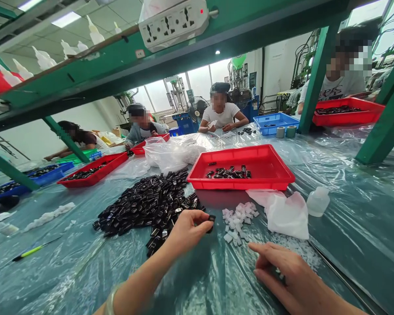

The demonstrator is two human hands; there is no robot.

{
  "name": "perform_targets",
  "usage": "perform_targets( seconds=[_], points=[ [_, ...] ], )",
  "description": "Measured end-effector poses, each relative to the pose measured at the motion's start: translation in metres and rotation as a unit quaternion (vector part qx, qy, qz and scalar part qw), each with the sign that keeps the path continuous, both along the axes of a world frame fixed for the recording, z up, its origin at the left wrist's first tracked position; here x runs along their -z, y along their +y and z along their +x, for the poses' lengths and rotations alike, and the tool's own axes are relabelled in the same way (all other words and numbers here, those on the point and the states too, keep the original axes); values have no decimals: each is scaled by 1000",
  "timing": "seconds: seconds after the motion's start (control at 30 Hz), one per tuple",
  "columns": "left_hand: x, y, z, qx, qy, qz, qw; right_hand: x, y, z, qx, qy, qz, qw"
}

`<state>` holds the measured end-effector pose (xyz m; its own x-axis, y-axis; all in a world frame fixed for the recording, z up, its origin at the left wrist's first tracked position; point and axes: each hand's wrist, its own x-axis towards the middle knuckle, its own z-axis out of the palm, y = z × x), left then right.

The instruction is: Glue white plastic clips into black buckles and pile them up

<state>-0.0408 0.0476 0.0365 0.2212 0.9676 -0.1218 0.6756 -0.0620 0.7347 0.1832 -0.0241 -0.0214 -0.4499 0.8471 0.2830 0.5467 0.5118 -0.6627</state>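
My left hand (191,227) is closed, pinching a small black plastic part (211,218) between thumb and fingertips. Beside it spreads a large heap of similar black parts (141,201), some with shiny faces. My right hand (282,267) hovers low over the table with its index finger stretched out and the thumb apart, and nothing shows between them. Just beyond that fingertip lies a small pile of white, flat pieces (238,221). Smaller white bits (295,247) are scattered behind and under the right hand.
A red tray (243,183) holding some black parts stands ahead. To its right are a crumpled white cloth or bag (287,214) and a translucent bottle (318,201). A green-handled tool (33,252) lies left. A green shelf beam (118,65) crosses above; several co-workers sit opposite.
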Motion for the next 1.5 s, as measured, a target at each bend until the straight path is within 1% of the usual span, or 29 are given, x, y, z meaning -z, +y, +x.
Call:
perform_targets(
  seconds=[0.1, 0.2, 0.27, 0.37, 0.4, 0.5, 0.73, 0.8, 0.87, 0.93, 0.97, 1.0, 1.03, 1.07, 1.13, 1.17, 1.2, 1.23, 1.27, 1.33, 1.4, 1.47, 1.5],
  points=[
    [0, -12, 21, 14, -130, -98, 987, -1, 0, 1, 40, 43, -23, 998],
    [6, -22, 38, 18, -216, -157, 963, -3, 1, 0, 72, 88, -74, 991],
    [12, -26, 44, 14, -274, -201, 940, -4, 2, 0, 77, 116, -109, 984],
    [18, -30, 47, 0, -360, -268, 893, -6, 3, -1, 65, 148, -144, 976],
    [19, -31, 47, -2, -378, -283, 881, -7, 3, -1, 60, 155, -150, 975],
    [20, -31, 45, -3, -402, -307, 863, -5, 3, -1, 45, 162, -156, 973],
    [27, -31, 43, -23, -424, -333, 842, -4, 1, -1, 31, 143, -131, 981],
    [28, -31, 43, -19, -422, -336, 842, -4, 1, -1, 30, 130, -114, 984],
    [27, -33, 43, -9, -410, -332, 849, -4, 1, 1, 31, 117, -76, 990],
    [27, -35, 44, -11, -393, -325, 860, -6, 3, 6, 55, 99, -6, 994],
    [27, -36, 44, -17, -385, -320, 865, -8, 6, 10, 92, 91, 44, 991],
    [27, -36, 44, -24, -380, -316, 869, -11, 10, 16, 145, 88, 98, 981],
    [28, -37, 44, -30, -375, -312, 872, -14, 16, 22, 205, 88, 151, 963],
    [28, -37, 44, -35, -372, -308, 875, -19, 23, 31, 282, 97, 201, 933],
    [30, -37, 44, -37, -367, -296, 881, -29, 40, 51, 382, 115, 245, 884],
    [30, -37, 44, -40, -366, -290, 883, -33, 48, 62, 444, 124, 235, 856],
    [30, -36, 43, -43, -366, -286, 885, -35, 56, 74, 475, 125, 222, 842],
    [29, -36, 43, -45, -366, -283, 885, -35, 63, 85, 497, 123, 188, 838],
    [28, -36, 42, -48, -367, -280, 886, -34, 70, 95, 513, 120, 138, 839],
    [26, -36, 41, -51, -370, -276, 886, -24, 80, 111, 508, 114, 47, 852],
    [24, -37, 40, -49, -374, -272, 885, -10, 87, 120, 473, 109, -33, 874],
    [23, -38, 40, -43, -379, -268, 885, 1, 90, 121, 427, 105, -84, 894],
    [22, -39, 40, -38, -383, -266, 884, 3, 91, 120, 406, 105, -96, 903]
  ],
)
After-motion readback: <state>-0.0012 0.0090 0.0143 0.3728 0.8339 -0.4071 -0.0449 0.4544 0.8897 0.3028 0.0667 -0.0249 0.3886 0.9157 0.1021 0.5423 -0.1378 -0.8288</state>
